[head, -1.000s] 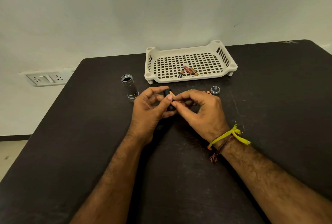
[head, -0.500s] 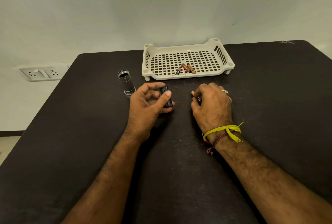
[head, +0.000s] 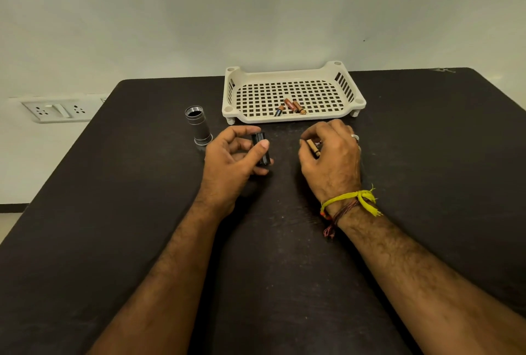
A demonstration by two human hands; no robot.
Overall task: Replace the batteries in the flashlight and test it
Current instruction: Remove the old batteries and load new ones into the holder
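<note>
Leftmost, a wall socket plate (head: 58, 110) is seen beyond the edge of the dark worktop (head: 113, 212). Next, the silver flashlight body (head: 198, 126) is stood upright on the worktop, its threaded open end facing up, just beside the left hand (head: 233, 161). A black battery holder (head: 261, 152) is gripped by that hand, its fingers (head: 262, 146) curled round it. In the white perforated tray (head: 293, 92) at the back, three batteries (head: 291, 107) are laid near the front rim. Further right, a brown battery (head: 313, 147) is pinched in the curled fingers of the right hand (head: 331, 161), held apart from the holder. A yellow thread (head: 350, 199) is tied round the right wrist.
</note>
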